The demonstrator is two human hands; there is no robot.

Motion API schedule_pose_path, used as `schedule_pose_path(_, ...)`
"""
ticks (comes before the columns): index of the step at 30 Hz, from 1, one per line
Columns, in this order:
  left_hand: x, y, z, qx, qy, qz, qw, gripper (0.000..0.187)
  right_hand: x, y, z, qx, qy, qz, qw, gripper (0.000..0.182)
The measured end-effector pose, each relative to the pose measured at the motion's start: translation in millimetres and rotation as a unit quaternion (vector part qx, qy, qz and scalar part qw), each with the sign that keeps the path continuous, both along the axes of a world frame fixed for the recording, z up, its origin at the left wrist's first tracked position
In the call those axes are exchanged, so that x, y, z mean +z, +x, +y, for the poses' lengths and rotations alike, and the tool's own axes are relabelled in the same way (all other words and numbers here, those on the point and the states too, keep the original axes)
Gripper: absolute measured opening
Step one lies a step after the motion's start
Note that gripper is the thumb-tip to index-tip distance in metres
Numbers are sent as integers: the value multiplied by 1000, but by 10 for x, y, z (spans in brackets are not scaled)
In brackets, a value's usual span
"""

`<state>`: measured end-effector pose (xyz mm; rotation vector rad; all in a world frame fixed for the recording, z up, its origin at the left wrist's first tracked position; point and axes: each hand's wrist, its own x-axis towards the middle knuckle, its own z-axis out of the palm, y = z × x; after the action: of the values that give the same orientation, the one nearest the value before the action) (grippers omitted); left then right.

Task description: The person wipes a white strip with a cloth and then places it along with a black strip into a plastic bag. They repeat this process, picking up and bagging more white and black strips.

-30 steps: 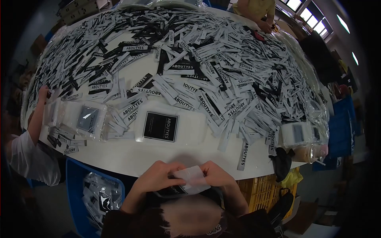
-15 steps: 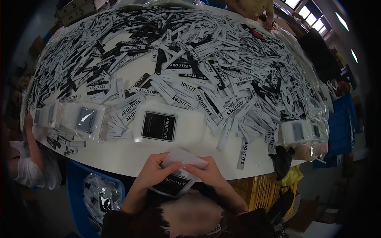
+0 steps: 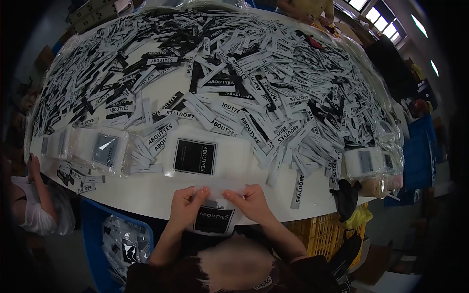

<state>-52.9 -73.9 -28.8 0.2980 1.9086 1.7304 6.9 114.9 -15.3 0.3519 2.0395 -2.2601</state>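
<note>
Between my two hands hangs a frosted plastic bag [image 3: 214,221] with a black ABOUTYES panel, at the table's near edge. My left hand [image 3: 185,207] is closed on its upper left, thumb pressed against the fingers. On the upper right, my right hand [image 3: 254,205] pinches the bag the same way. A grey strip with dark lettering shows through the bag under my thumbs. Just beyond my hands lies a stack of similar frosted bags [image 3: 232,158], the top one with its black panel facing up.
Loose black and pale ABOUTYES sachets [image 3: 293,97] cover much of the white table [image 3: 146,198]. Wrapped bag packs [image 3: 105,149] lie at left. A blue bin [image 3: 93,239] holds filled bags below. A yellow crate [image 3: 312,234] and drink cup [image 3: 373,185] are at right. Other people sit around the table.
My hands have moved slightly apart along the bag's top, and its upper part has been straightened outward from a fold. The black panel now hangs level rather than tilted.
</note>
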Motion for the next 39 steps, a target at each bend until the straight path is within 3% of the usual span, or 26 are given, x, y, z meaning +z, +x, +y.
schedule_pose_path(2,26,-78,-79,91,75,26,993,24,74,-263,175,-33,215,102,971,15)
schedule_pose_path(3,50,-112,-163,114,92,24,989,23,103,-450,267,-107,273,144,945,13)
schedule_pose_path(4,39,-140,-341,82,66,-11,994,22,106,-650,375,-180,328,185,909,13)
schedule_pose_path(6,185,-141,-678,-14,-18,-84,996,21,-138,-956,690,-202,448,162,856,17)
schedule_pose_path(8,210,-195,-1214,-240,-252,-4,938,22,-376,-1109,901,-185,510,152,826,19)
schedule_pose_path(9,227,-154,-1439,-190,-299,-52,934,23,-414,-1165,966,-163,569,137,794,22)
schedule_pose_path(10,205,-73,-1653,-137,-345,-103,923,24,-353,-1161,972,-137,552,94,817,28)
schedule_pose_path(11,130,39,-1861,-65,-515,-46,853,25,-313,-1166,983,-135,550,96,819,28)
schedule_pose_path(12,49,169,-2080,7,-665,11,747,26,-293,-1156,986,-128,543,97,824,31)
schedule_pose_path(15,-302,470,-2737,58,-703,100,702,24,-253,-1181,990,-109,527,81,839,39)
schedule_pose_path(16,-165,424,-2491,56,-703,99,702,24,-242,-1197,981,-93,551,60,827,38)
schedule_pose_path(17,103,325,-1967,122,-541,110,825,22,-232,-1209,975,-76,576,39,813,37)
schedule_pose_path(18,283,244,-1533,186,-354,117,909,21,-220,-1234,962,-74,578,39,812,37)
schedule_pose_path(20,197,143,-1079,141,-167,112,969,15,-186,-1294,945,-33,601,-5,799,34)
schedule_pose_path(22,210,38,-654,60,-154,203,965,16,-273,-1325,1047,-36,590,11,807,32)
schedule_pose_path(24,146,-62,-321,16,-145,352,925,17,-299,-1295,1081,-42,577,22,816,31)
schedule_pose_path(26,99,-147,-63,-14,-107,342,934,29,-259,-1245,1065,-120,473,42,872,33)
schedule_pose_path(27,100,-193,68,-14,-105,341,934,29,-175,-1228,1023,-120,474,41,871,33)
schedule_pose_path(29,85,-269,261,-52,-140,440,885,42,10,-1199,885,-60,437,-49,896,38)
schedule_pose_path(30,-16,-294,295,-54,-138,441,885,42,-78,-1175,859,-51,510,-14,859,40)
schedule_pose_path(31,-144,-331,328,-46,-167,446,878,48,-130,-1188,893,-54,510,-14,858,40)
schedule_pose_path(34,-249,-369,338,-40,-203,450,869,54,-187,-1236,948,-23,482,-28,875,37)
schedule_pose_path(39,-271,-392,289,-45,-196,441,875,55,-66,-1117,1022,-89,418,36,903,23)
